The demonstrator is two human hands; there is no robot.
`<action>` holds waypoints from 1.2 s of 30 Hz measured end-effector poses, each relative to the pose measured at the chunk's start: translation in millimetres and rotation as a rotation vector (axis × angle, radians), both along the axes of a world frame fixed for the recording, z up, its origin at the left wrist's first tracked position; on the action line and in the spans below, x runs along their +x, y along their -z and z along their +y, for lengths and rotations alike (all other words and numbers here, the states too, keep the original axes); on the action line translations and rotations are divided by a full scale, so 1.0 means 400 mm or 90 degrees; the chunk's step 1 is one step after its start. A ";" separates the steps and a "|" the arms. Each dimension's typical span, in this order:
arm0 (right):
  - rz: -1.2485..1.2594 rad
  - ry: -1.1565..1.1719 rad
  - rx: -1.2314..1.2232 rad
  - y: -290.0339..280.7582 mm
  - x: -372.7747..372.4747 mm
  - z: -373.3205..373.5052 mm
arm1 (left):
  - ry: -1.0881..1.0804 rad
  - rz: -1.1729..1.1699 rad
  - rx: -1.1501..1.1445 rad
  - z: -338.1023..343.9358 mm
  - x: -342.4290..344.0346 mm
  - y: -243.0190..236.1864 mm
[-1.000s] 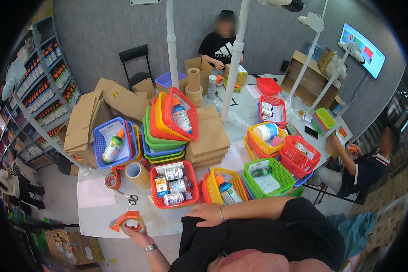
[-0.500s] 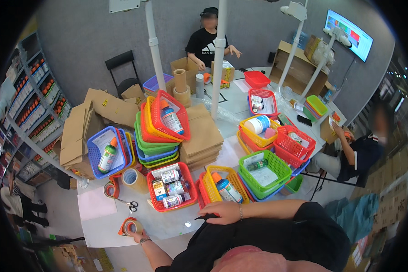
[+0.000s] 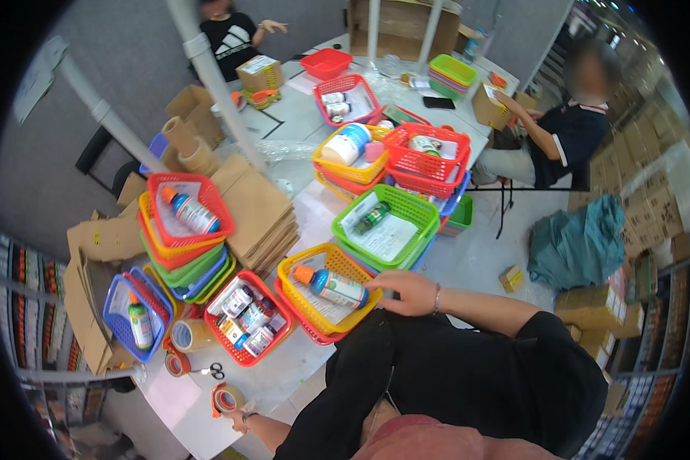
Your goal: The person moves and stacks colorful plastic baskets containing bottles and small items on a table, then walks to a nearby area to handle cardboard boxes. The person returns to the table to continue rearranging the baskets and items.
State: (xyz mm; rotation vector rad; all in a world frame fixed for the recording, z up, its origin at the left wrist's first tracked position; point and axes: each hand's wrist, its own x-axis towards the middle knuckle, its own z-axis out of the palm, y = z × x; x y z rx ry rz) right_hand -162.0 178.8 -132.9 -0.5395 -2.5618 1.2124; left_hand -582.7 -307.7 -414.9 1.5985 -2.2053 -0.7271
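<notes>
So the left hand was down by the near edge of the white table, fingers right up against an orange tape dispenser loaded with a tan roll. The right hand was over at the yellow basket, its fingers at the right-hand corner of the rim. Honestly, both hands were pretty small and half hidden in that fisheye view, so I couldn't tell if either one was properly gripping or just resting there.

Inside the yellow basket, a blue bottle with an orange cap lay on its side on some paper. Just left of that sat a red basket with several small bottles in it, and scissors lay between it and a second tape dispenser. Beyond the yellow one was a green basket holding a dark green bottle, also lying down. A pile of flat cardboard sat behind the red basket. Off to the right, a seated co-worker had a hand on a small box.
</notes>
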 end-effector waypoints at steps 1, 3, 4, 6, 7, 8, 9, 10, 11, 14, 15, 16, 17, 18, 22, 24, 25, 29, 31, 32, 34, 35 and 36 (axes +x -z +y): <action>0.016 0.046 -0.003 0.002 0.034 0.022 | 0.014 0.053 -0.018 0.005 -0.010 -0.019; 0.013 0.129 -0.040 0.010 0.111 0.071 | 0.040 0.157 -0.058 -0.001 -0.022 -0.081; 0.002 0.169 -0.049 0.016 0.149 0.098 | 0.066 0.195 -0.099 0.009 -0.036 -0.117; 0.019 0.202 -0.041 0.037 0.214 0.150 | 0.116 0.251 -0.148 0.048 -0.071 -0.214; 0.018 0.216 -0.052 0.050 0.246 0.178 | 0.142 0.269 -0.155 0.080 -0.083 -0.269; 0.012 0.232 -0.056 0.064 0.280 0.211 | 0.185 0.306 -0.157 0.122 -0.085 -0.328; 0.020 0.235 -0.072 0.082 0.314 0.249 | 0.229 0.341 -0.158 0.173 -0.079 -0.390; 0.023 0.241 -0.080 0.101 0.349 0.294 | 0.262 0.388 -0.177 0.238 -0.063 -0.448; 0.025 0.246 -0.088 0.123 0.387 0.338 | 0.295 0.432 -0.195 0.311 -0.041 -0.507; 0.023 0.244 -0.050 0.190 0.517 0.504 | 0.413 0.593 -0.110 0.555 0.067 -0.660; 0.005 0.266 -0.094 0.208 0.570 0.559 | 0.458 0.650 -0.055 0.644 0.111 -0.696; -0.018 0.288 -0.135 0.223 0.627 0.604 | 0.505 0.646 -0.021 0.733 0.160 -0.723; -0.067 0.315 -0.175 0.236 0.681 0.642 | 0.558 0.639 0.012 0.814 0.209 -0.751; -0.052 0.318 -0.207 0.248 0.731 0.675 | 0.612 0.629 0.041 0.889 0.255 -0.777; -0.081 0.315 -0.229 0.272 0.858 0.801 | 0.717 0.613 -0.020 1.155 0.456 -0.780; -0.090 0.296 -0.210 0.273 0.886 0.860 | 0.750 0.580 0.096 1.220 0.544 -0.780; -0.094 0.287 -0.208 0.273 0.891 0.886 | 0.780 0.572 0.183 1.240 0.582 -0.780; -0.112 0.254 -0.166 0.270 0.886 0.975 | 0.763 0.514 0.079 1.255 0.668 -0.804; -0.105 0.232 -0.149 0.267 0.876 1.018 | 0.782 0.509 0.062 1.263 0.679 -0.811; -0.114 0.220 -0.138 0.266 0.870 1.038 | 0.769 0.496 0.036 1.268 0.686 -0.811; -0.134 0.205 -0.110 0.260 0.854 1.078 | 0.806 0.529 0.233 1.297 0.691 -0.805; -0.149 0.203 -0.089 0.255 0.844 1.099 | 0.840 0.513 0.244 1.317 0.694 -0.799; -0.149 0.202 -0.087 0.249 0.834 1.120 | 0.873 0.504 0.266 1.343 0.692 -0.793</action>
